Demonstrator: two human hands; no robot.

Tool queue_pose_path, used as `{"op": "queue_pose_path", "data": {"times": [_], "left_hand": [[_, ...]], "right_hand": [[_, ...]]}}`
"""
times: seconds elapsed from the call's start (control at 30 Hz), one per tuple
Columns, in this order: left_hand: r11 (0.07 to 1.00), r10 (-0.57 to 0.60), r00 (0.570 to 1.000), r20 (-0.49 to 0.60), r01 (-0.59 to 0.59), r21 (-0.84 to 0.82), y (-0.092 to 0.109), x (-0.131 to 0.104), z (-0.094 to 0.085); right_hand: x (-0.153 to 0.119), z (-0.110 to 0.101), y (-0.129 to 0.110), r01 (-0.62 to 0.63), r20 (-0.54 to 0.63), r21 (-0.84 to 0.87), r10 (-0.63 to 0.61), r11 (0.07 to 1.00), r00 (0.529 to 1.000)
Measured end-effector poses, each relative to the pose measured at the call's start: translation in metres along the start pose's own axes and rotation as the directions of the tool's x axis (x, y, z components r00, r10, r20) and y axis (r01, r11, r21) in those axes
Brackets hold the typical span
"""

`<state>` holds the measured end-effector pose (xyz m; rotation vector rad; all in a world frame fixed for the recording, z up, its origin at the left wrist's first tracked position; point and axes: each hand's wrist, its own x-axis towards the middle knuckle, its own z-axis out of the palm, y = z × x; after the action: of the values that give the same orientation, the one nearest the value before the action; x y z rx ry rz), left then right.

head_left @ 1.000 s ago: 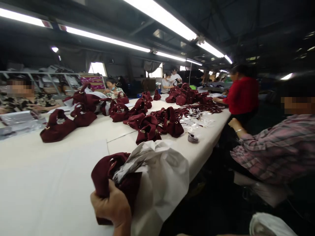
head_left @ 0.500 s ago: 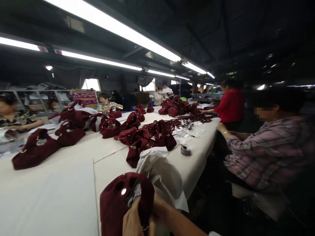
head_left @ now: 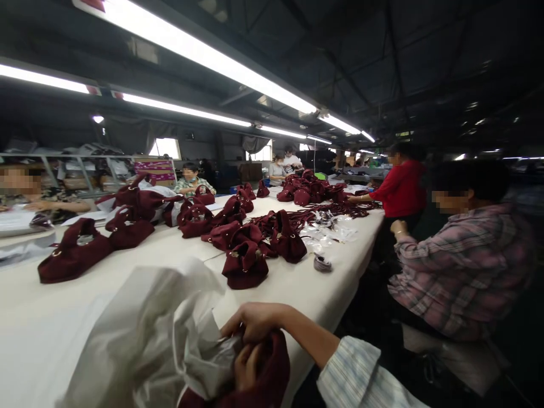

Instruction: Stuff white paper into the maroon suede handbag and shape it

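Note:
I hold a dark red cloth handbag at the near edge of the long white table. A big crumpled sheet of white stuffing paper spills out of the bag to the left. My right hand, on a striped sleeve, reaches in from the right, its fingers closed on the paper at the bag's mouth. Only the curled fingers of my left hand show, gripping the bag just below. The lower part of the bag is out of frame.
Several more dark red handbags lie in heaps along the table, with a small grey roll and clear plastic bags. A person in a plaid shirt sits close on my right; others work farther along and across the table.
The white paper has swung from the right of the bag to a large spread on the left. The bag has dropped lower. My right hand has come over its top.

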<state>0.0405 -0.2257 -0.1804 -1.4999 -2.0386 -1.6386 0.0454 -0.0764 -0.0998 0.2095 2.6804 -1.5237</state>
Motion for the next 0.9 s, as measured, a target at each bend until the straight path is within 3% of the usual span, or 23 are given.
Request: {"op": "queue_pose_path", "data": {"times": [0.07,0.1,0.23,0.27,0.33,0.4,0.47,0.53,0.63,0.77,0.83,0.9], "left_hand": [[1.0,-0.001,1.0,0.013,0.001,0.014,-0.004,-0.006,0.0],[1.0,0.009,1.0,0.03,-0.01,0.025,-0.007,-0.012,-0.003],[0.997,0.042,0.987,0.155,-0.051,0.056,-0.016,-0.045,-0.039],[0.995,0.001,0.991,0.134,-0.014,0.097,-0.016,-0.052,-0.051],[0.968,-0.138,0.99,-0.013,0.138,0.209,-0.015,-0.057,-0.071],[0.912,-0.282,0.941,-0.189,0.324,0.252,-0.014,-0.052,-0.085],[0.86,-0.399,0.883,-0.246,0.454,0.234,-0.014,-0.042,-0.093],[0.823,-0.456,0.868,-0.195,0.495,0.278,-0.014,-0.033,-0.094],[0.828,-0.386,0.918,-0.093,0.389,0.403,-0.011,-0.029,-0.084],[0.874,-0.181,0.964,-0.197,0.249,0.416,-0.012,-0.032,-0.059],[0.896,-0.128,0.969,-0.211,0.204,0.395,-0.02,-0.031,-0.051],[0.904,-0.086,0.982,-0.166,0.147,0.401,-0.033,-0.028,-0.047]], "right_hand": [[0.002,-0.007,0.001,-0.029,-0.005,-0.21,0.028,0.977,1.0],[0.002,-0.008,0.003,-0.032,-0.028,-0.229,0.026,0.973,0.999],[-0.004,-0.003,0.014,0.029,-0.095,-0.117,-0.04,0.993,0.995],[-0.007,0.0,0.017,0.046,-0.116,-0.077,-0.055,0.996,0.992],[-0.011,0.004,0.02,0.067,-0.166,0.002,-0.066,0.998,0.984],[-0.015,0.009,0.02,0.084,-0.202,0.054,-0.072,0.995,0.977],[-0.022,0.016,0.017,0.105,-0.224,0.071,-0.087,0.992,0.971],[-0.033,0.023,0.011,0.118,-0.233,0.041,-0.106,0.992,0.967],[-0.056,0.026,-0.001,0.117,-0.202,-0.027,-0.12,0.993,0.972],[-0.079,0.021,-0.022,0.026,0.015,0.143,-0.029,0.989,0.999],[-0.08,0.02,-0.035,-0.072,-0.071,0.066,0.076,0.995,0.995],[-0.076,0.02,-0.047,-0.188,-0.308,-0.112,0.146,0.976,0.94]]}}
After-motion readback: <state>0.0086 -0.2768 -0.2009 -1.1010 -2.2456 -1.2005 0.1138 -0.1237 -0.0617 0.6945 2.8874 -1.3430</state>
